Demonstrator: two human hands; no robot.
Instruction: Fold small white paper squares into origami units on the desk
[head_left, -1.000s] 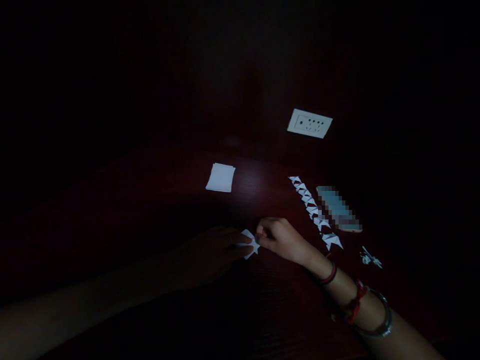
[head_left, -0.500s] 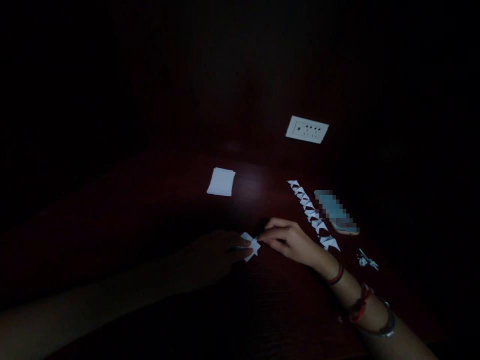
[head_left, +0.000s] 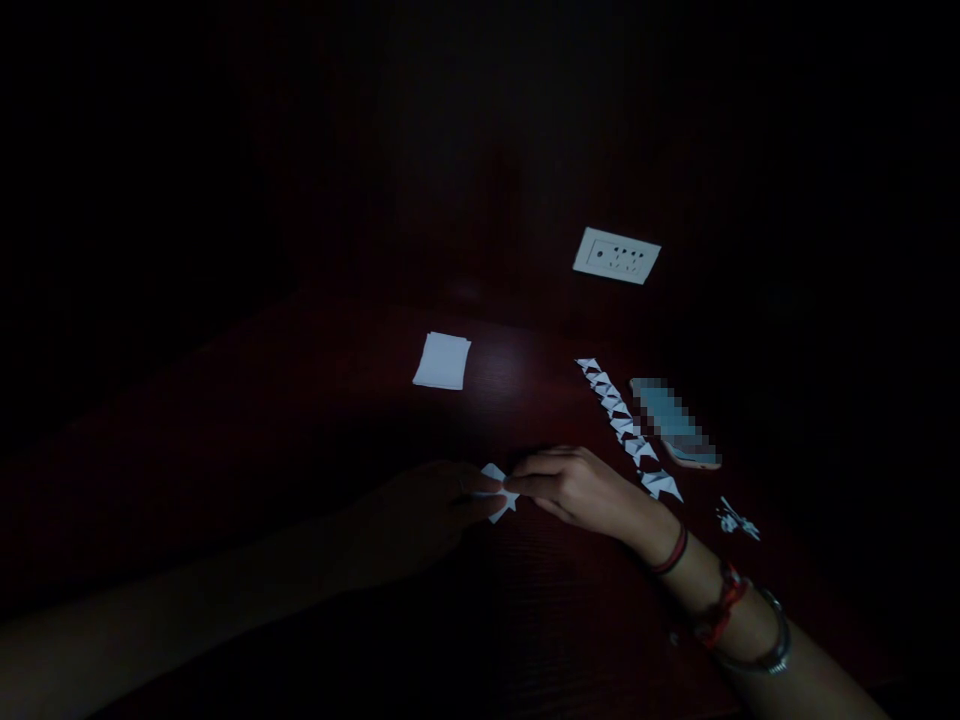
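A small white folded paper [head_left: 493, 471] with pointed corners lies low over the dark red table, lit at the centre. My left hand [head_left: 427, 505], in deep shadow, pinches it from the left, with fingers above and thumb below. From the right, my right hand [head_left: 574, 490] reaches in with its fingers close together, the index fingertip on the paper's right part. Its thumb tip is hard to make out. To the right of that hand runs a slanting row of several folded white paper pieces [head_left: 616, 415], the nearest one [head_left: 661, 486] close to my wrist.
A stack of white paper squares [head_left: 442, 361] lies farther back on the table [head_left: 510, 370]. A phone [head_left: 675, 425] with a blurred screen rests right of the row, and small white scraps [head_left: 737, 519] lie nearer. A socket plate [head_left: 617, 256] is on the back wall.
My right hand has moved slightly left and down, its index fingertip now farther onto the folded paper. My left hand keeps its pinch in almost the same place.
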